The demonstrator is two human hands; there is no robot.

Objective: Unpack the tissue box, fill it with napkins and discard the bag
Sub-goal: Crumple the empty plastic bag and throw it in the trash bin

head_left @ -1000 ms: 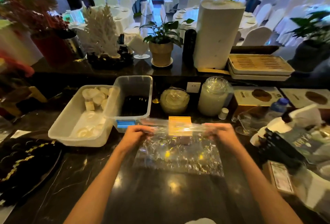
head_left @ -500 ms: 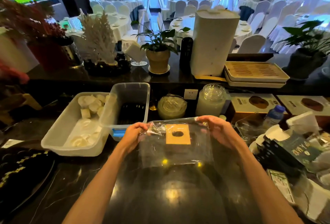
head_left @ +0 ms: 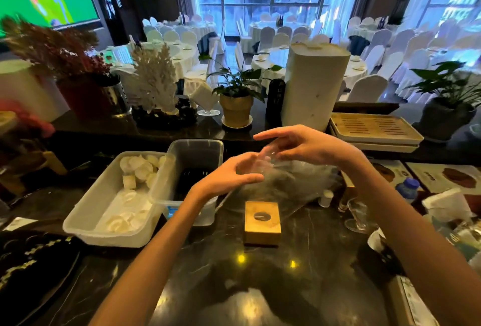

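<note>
A small gold tissue box (head_left: 262, 222) with a round hole in its top stands upright on the dark marble counter (head_left: 260, 286). Above and behind it hangs a clear plastic bag (head_left: 291, 182), lifted off the counter, empty and crumpled. My left hand (head_left: 229, 178) and my right hand (head_left: 299, 145) both pinch the bag's top edge near each other, fingers partly spread and blurred. The box is outside the bag, a little below both hands.
Left of the box stand a white tub (head_left: 109, 203) with white rolled items and a clear tub (head_left: 194, 169) with dark contents. A glass (head_left: 358, 215), a bottle (head_left: 407, 187) and packaging crowd the right. A plant pot (head_left: 236, 109) and a white cylinder (head_left: 311, 86) stand on the back ledge.
The bag was lifted from the counter with the box inside; now the box stands on the counter outside the bag, and both hands have risen and come together at the bag's top.
</note>
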